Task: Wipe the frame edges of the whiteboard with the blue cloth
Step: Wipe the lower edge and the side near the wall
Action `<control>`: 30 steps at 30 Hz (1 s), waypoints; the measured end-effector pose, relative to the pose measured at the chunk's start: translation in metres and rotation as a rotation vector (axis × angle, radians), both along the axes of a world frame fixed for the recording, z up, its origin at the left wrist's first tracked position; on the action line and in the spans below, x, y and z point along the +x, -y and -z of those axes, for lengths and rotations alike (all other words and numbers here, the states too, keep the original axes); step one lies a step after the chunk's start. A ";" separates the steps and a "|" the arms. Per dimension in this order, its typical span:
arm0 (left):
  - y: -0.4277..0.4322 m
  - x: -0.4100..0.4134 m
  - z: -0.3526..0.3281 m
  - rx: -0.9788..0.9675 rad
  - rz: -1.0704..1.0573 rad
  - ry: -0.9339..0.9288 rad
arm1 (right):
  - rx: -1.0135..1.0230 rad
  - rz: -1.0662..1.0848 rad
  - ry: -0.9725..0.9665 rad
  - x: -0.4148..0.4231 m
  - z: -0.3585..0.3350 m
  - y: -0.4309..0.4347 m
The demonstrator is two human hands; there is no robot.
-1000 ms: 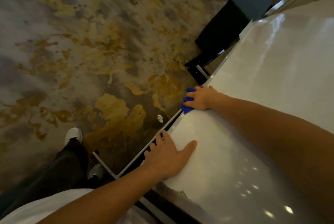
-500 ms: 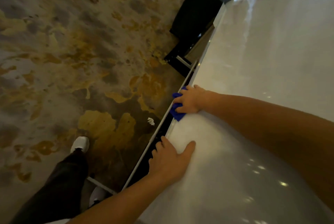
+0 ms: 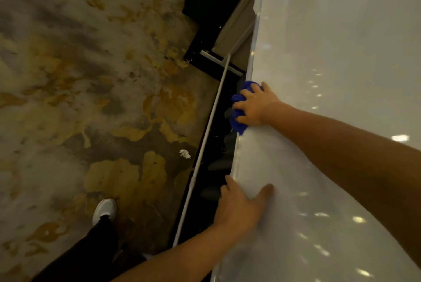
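Note:
A glossy whiteboard (image 3: 330, 58) fills the right half of the view, and its pale frame edge (image 3: 251, 63) runs from the top middle down to the bottom. My right hand (image 3: 256, 106) presses a bunched blue cloth (image 3: 238, 112) against that edge, with the cloth wrapped over the rim. Lower down, my left hand (image 3: 239, 208) lies flat on the board, fingers hooked over the same edge and thumb spread on the white surface.
A thin white rail (image 3: 205, 142) of the stand runs beside the board over a dark gap. A black block (image 3: 211, 6) stands at the top. Patterned grey and ochre carpet (image 3: 91, 99) lies left, with a white scrap (image 3: 185, 153) and my white shoe (image 3: 104, 210).
The view has swung so the board edge stands steeper. My right hand and the cloth stay pressed on the edge, a little farther from my left hand, which keeps its hold.

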State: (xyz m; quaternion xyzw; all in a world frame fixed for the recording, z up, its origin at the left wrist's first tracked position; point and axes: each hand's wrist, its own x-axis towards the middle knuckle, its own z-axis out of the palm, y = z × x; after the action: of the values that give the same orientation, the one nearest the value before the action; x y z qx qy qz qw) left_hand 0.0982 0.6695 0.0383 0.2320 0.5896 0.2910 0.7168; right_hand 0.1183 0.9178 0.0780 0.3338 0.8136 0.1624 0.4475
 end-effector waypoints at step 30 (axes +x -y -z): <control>-0.394 -0.038 0.020 -0.134 -0.038 0.052 | -0.164 -0.082 -0.034 -0.021 0.022 -0.309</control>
State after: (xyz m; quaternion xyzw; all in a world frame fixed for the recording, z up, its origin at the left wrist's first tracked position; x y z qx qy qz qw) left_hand 0.0606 1.0632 0.0186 0.1646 0.5933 0.2706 0.7400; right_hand 0.0978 1.2264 0.0563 0.2649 0.8447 0.1077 0.4525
